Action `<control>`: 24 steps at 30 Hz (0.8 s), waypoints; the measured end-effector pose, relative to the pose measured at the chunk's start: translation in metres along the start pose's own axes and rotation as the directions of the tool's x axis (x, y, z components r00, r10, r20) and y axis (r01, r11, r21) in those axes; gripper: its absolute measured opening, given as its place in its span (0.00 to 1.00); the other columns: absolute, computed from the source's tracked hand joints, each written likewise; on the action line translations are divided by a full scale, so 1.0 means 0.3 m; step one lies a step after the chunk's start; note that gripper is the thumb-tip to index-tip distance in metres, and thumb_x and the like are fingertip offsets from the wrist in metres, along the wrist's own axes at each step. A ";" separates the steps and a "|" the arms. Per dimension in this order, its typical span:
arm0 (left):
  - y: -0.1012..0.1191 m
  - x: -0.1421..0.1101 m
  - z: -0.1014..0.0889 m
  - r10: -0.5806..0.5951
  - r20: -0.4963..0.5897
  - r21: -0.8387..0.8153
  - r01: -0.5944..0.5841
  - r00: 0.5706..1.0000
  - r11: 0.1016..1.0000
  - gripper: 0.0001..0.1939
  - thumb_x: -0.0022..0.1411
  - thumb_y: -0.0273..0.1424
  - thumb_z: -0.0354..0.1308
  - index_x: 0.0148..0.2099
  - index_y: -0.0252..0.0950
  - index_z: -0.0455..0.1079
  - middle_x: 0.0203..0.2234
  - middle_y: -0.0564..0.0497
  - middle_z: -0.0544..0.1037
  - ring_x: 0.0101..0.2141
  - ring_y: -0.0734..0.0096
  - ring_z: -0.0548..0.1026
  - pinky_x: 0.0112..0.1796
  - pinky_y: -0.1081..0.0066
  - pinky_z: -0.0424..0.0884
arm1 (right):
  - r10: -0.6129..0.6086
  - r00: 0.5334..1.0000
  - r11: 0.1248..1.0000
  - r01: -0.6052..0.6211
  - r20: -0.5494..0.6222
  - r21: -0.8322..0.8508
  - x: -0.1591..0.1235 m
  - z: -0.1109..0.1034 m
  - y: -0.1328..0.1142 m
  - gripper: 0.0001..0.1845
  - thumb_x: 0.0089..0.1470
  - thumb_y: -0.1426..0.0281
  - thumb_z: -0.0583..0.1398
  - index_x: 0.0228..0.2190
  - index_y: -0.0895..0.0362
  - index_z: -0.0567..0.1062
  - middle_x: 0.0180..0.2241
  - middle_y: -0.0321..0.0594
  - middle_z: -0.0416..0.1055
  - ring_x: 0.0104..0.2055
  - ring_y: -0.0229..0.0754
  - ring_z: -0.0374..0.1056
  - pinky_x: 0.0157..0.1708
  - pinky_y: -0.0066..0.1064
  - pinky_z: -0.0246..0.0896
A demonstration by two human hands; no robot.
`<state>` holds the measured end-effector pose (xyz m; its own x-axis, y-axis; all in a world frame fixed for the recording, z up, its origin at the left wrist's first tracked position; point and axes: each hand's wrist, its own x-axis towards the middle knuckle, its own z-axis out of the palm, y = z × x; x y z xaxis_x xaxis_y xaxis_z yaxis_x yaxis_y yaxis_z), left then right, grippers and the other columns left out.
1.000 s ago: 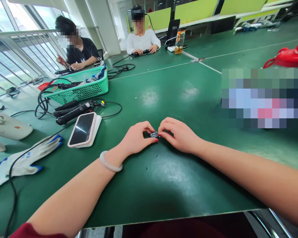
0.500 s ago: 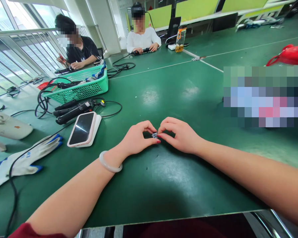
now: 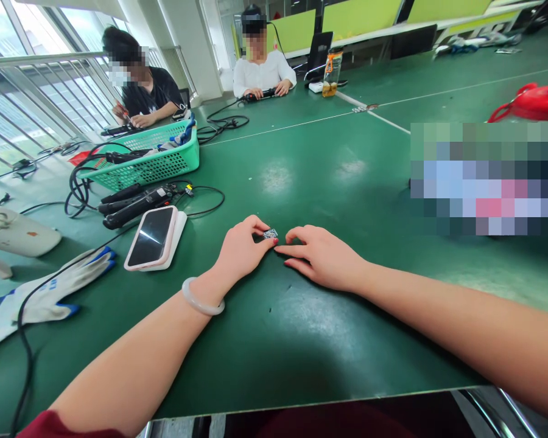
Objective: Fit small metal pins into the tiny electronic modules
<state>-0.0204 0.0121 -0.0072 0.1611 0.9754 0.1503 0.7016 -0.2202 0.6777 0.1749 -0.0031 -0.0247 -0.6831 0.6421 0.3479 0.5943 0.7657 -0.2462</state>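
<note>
My left fingers (image 3: 265,246) pinch a small patterned piece (image 3: 270,233) over the green bench (image 3: 301,340); my right fingers (image 3: 296,250), at four o'clock from it, are loosely spread and released. The near edge (image 3: 319,401) runs at six, a glossy stretch before it. A phone (image 3: 150,238) sits at nine, a basket (image 3: 150,171) at ten, railing (image 3: 45,60) beyond; a bottle (image 3: 331,76) stands at one.
</note>
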 end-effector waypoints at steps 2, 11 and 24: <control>0.004 -0.002 -0.001 -0.013 0.005 0.003 0.013 1.000 1.000 0.09 0.51 0.33 0.62 0.35 0.39 0.66 0.32 0.52 0.78 0.36 0.67 0.76 0.39 0.65 0.69 | 0.012 1.000 1.000 -0.012 0.009 0.007 -0.001 0.002 -0.001 0.15 0.58 0.63 0.56 0.43 0.51 0.78 0.41 0.43 0.69 0.39 0.44 0.64 0.42 0.40 0.61; 0.019 -0.008 -0.001 0.023 0.093 -0.059 -0.018 0.995 0.998 0.11 0.48 0.35 0.65 0.33 0.39 0.68 0.33 0.53 0.79 0.37 0.67 0.76 0.41 0.66 0.69 | 0.135 0.978 0.988 -0.121 -0.157 0.092 0.002 -0.008 0.018 0.08 0.55 0.71 0.59 0.32 0.55 0.79 0.35 0.40 0.70 0.36 0.39 0.66 0.38 0.33 0.63; 0.035 -0.007 -0.011 0.061 0.248 -0.421 0.051 0.967 0.905 0.18 0.43 0.34 0.69 0.32 0.34 0.66 0.30 0.49 0.77 0.34 0.69 0.75 0.39 0.68 0.69 | 0.009 0.882 0.998 0.024 -0.471 0.064 -0.007 -0.024 0.008 0.09 0.55 0.72 0.59 0.33 0.53 0.80 0.36 0.39 0.69 0.25 0.32 0.60 0.29 0.30 0.62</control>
<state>-0.0157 0.0076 0.0021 0.3703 0.9289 0.0082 0.3509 -0.1481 0.9246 0.1809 -0.0030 -0.0196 -0.3976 0.5552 0.7306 0.5495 0.7817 -0.2950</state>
